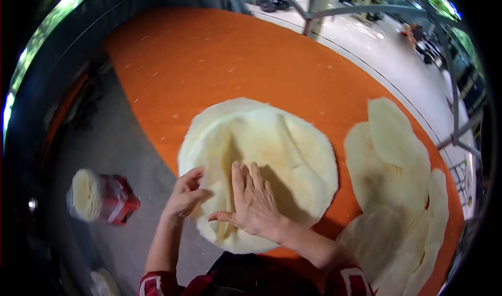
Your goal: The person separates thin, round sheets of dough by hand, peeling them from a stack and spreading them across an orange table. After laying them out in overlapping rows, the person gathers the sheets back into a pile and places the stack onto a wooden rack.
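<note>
Large round pale flatbread-like sheets (308, 154), seemingly stacked, lie at the near edge of an orange table (235, 50). Their surface is rippled, with a raised fold on the left side. My right hand (253, 202) lies on top of the sheets, fingers stretched out and thumb spread to the left. At the left rim is my left hand (189, 192), its fingers curved and the thumb apart; the rim lies beside its fingertips. Whether it pinches the edge cannot be made out.
More pale sheets (392, 186) overlap on the table's right side. Below left, on the grey floor, stands a red and clear wrapped bundle of round pale pieces (86, 195). A metal frame (361, 10) runs behind the table.
</note>
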Demonstrator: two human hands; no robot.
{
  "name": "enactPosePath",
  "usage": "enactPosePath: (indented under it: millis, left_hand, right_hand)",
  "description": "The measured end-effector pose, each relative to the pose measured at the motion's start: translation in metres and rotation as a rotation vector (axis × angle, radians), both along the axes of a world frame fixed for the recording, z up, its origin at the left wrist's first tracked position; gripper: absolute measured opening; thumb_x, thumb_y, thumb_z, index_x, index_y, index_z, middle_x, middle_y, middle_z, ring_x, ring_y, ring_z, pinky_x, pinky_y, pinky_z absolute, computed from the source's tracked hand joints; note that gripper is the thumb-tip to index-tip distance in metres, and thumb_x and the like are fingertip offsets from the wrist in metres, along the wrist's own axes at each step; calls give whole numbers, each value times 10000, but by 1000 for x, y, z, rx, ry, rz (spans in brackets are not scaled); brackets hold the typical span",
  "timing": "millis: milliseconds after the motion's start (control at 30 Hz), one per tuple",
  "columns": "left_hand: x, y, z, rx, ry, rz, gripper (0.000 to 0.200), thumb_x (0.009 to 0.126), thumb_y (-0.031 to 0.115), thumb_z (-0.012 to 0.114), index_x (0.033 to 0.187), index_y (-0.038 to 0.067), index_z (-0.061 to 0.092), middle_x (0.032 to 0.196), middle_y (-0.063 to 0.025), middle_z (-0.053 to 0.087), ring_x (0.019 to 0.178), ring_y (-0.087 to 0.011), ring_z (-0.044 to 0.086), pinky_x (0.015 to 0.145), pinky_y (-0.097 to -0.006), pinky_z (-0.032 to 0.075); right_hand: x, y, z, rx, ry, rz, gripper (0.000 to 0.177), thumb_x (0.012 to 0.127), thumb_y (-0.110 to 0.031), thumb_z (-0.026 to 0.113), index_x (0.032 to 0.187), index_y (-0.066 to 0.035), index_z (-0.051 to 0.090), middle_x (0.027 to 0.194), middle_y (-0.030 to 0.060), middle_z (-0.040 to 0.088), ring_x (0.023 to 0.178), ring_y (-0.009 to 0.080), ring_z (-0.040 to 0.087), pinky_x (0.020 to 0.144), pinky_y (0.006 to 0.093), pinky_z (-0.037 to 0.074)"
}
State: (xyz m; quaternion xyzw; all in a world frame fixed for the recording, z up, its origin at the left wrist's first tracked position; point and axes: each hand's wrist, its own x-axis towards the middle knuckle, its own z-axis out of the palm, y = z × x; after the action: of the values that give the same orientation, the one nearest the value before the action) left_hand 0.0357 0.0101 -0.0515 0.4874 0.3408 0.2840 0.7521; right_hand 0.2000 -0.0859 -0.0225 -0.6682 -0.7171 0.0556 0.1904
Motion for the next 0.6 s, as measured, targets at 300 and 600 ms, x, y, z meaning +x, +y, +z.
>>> enactPosePath:
  millis: [300,600]
  left_hand:
    - [-26,6,-12,-336,-107,212,219,751,-40,524,966,-23,558,844,-56,615,797,-122,585,702,-240,484]
    - [-32,-12,-22,-453,-295,163,277,848,192,514,1064,21,502,1023,-133,559,966,-275,535,794,-417,475]
  right_hand:
    - [6,23,-50,-303,1001,-173,680,715,-263,673,1219,58,349,1039,201,550,924,303,560,817,365,435]
    - [-18,11,-52,-383,1396,-152,377,736,-76,584,1067,63,467,982,166,557,934,224,541,793,322,435]
